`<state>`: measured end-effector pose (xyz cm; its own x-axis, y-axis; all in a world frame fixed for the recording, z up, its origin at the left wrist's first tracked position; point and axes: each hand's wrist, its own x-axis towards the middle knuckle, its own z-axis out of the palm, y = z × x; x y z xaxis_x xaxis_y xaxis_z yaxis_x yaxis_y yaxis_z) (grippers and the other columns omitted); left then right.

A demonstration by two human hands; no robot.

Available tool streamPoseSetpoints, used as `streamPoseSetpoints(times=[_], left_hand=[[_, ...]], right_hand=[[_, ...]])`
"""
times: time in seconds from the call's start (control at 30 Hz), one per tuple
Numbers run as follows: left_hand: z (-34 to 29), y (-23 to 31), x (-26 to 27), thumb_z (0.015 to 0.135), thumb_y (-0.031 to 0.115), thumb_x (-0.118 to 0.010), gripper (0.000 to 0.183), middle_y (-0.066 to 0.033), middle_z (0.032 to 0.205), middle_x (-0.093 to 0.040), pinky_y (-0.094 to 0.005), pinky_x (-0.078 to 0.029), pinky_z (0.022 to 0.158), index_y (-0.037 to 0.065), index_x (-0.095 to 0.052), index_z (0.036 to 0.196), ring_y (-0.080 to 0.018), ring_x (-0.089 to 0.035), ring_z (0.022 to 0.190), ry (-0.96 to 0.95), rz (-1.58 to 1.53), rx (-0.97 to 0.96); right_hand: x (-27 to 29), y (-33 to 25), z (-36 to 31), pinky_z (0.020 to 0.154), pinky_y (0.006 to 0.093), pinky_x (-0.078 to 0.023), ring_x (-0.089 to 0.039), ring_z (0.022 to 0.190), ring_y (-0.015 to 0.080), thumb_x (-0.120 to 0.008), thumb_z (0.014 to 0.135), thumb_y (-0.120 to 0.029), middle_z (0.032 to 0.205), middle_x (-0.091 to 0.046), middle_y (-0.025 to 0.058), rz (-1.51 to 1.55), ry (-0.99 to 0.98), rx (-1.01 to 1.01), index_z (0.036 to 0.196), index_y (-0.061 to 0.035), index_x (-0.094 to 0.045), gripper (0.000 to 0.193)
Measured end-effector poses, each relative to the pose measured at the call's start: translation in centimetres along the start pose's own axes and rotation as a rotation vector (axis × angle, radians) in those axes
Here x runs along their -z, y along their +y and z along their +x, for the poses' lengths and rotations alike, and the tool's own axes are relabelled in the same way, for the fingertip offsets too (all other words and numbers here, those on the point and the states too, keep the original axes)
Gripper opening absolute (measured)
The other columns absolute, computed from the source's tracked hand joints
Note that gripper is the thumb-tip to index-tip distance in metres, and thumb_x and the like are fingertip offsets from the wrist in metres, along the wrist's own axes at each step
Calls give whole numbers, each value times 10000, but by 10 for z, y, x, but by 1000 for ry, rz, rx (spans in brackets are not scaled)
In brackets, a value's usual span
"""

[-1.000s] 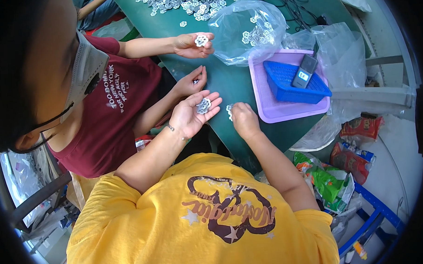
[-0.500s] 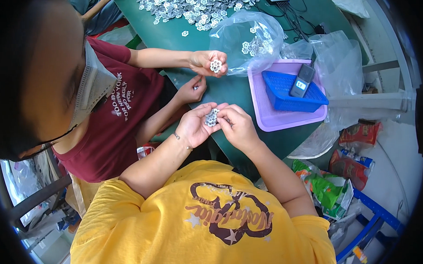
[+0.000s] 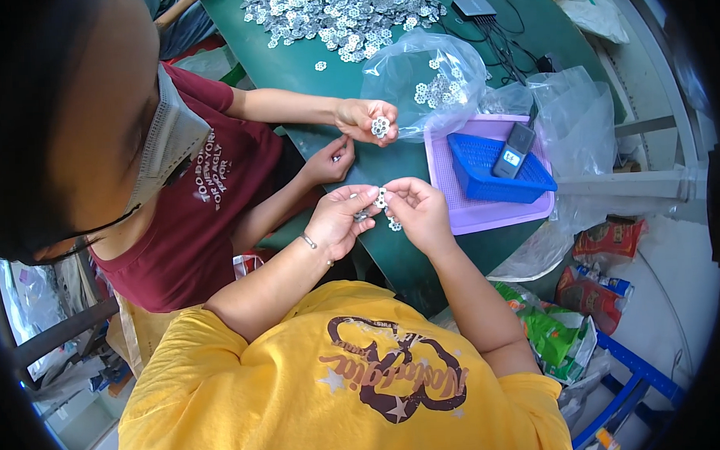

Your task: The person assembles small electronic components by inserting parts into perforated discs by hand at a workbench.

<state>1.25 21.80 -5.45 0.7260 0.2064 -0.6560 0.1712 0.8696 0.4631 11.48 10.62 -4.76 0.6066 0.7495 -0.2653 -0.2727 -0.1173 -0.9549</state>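
Note:
My left hand [image 3: 334,224] is closed around a few small silver flower-shaped pieces with holes, which show partly between its fingers. Between its thumb and the fingertips of my right hand [image 3: 420,213], one flower-shaped piece [image 3: 380,198] is held up. My right hand is pinched, and a second flower-shaped piece [image 3: 394,224] shows just under its fingers; whether that one is gripped or hangs free I cannot tell. Beyond my hands, a co-worker's hand [image 3: 363,118] holds up a similar flower-shaped piece [image 3: 381,127]. The co-worker's other hand [image 3: 326,163] is curled around something small.
On the green table [image 3: 308,88] lies a large pile of flower-shaped pieces [image 3: 345,19]. A clear plastic bag [image 3: 382,73] holds more. A purple tray [image 3: 498,218] carries a blue basket [image 3: 494,190] with a dark handheld device [image 3: 514,150]. Cables run from a grey box [image 3: 474,9].
The pieces were bunched in my open left palm under my right fingertips. Now my left fingers have closed in, and one piece is raised between both hands. The co-worker still holds a piece.

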Motion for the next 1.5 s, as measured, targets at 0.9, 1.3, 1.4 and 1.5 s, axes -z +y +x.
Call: streamPoseSetpoints(times=[0.9, 1.3, 1.4, 1.5], left_hand=[[-17, 21, -18, 804, 71, -522, 167, -109, 837, -595, -285, -526, 657, -19, -539, 944, -201, -606, 794, -49, -142, -60], [-13, 26, -15, 808, 87, -517, 122, -83, 807, -583, -284, -515, 614, 3, -547, 892, -194, -599, 770, -39, -163, -73], [-10, 26, -12, 811, 98, -519, 109, -69, 798, -579, -275, -507, 599, 17, -547, 879, -178, -594, 756, -49, -154, -76], [-10, 27, -16, 815, 103, -520, 115, -61, 803, -577, -269, -503, 592, 24, -539, 896, -170, -592, 750, -52, -116, -79]], right_hand=[[-13, -46, 67, 841, 417, -309, -421, 990, 274, -626, 626, -109, 1040, -473, 90, -944, 244, 712, 1083, -106, -507, 472], [-9, -54, 88, 781, 408, -324, -480, 902, 242, -607, 641, -104, 903, -534, 50, -1073, 190, 893, 898, -87, -572, 260], [-8, -65, 93, 765, 397, -323, -507, 846, 220, -612, 621, -98, 801, -564, 19, -1113, 120, 949, 843, -93, -581, 224], [-4, -72, 94, 748, 381, -325, -523, 800, 205, -619, 605, -96, 728, -575, 1, -1109, 57, 957, 805, -97, -586, 202]])
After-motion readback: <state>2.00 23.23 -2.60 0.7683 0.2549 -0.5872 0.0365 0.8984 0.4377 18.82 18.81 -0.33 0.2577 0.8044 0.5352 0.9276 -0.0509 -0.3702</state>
